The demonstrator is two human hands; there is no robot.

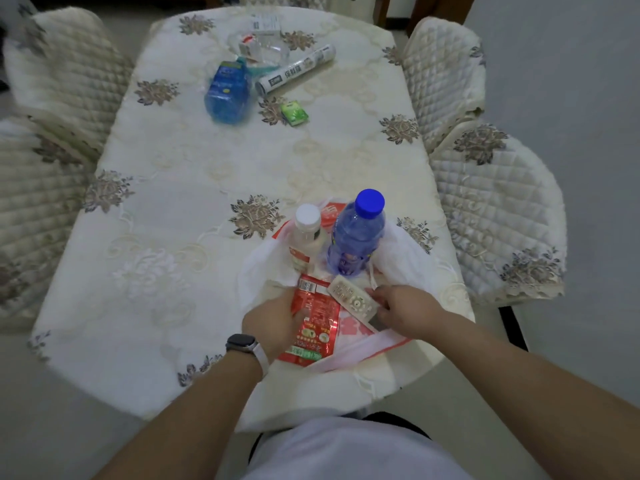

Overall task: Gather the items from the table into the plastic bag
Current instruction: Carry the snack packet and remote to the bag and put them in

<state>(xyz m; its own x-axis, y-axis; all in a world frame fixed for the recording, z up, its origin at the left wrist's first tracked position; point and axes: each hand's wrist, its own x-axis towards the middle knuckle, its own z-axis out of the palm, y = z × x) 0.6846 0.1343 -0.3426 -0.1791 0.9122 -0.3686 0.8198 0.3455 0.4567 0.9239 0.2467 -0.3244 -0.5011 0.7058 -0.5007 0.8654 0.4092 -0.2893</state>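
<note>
Legible print on the items of the table.
Only the film roll (296, 69) carried readable lettering: large dark Chinese characters, 保鲜膜, ran along its white wrapper, beside a small dark brand block too blurred to read. The red packet (313, 323) bore a barcode panel, pale Chinese print and a green strip, none legible. Markings on the lying blue bottle (227, 90), green sachet (294, 112), far box (265, 22) and remote control (353, 299) were illegible.

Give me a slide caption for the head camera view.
Left hand holds a red packet, right hand a remote, over the bag.
</note>
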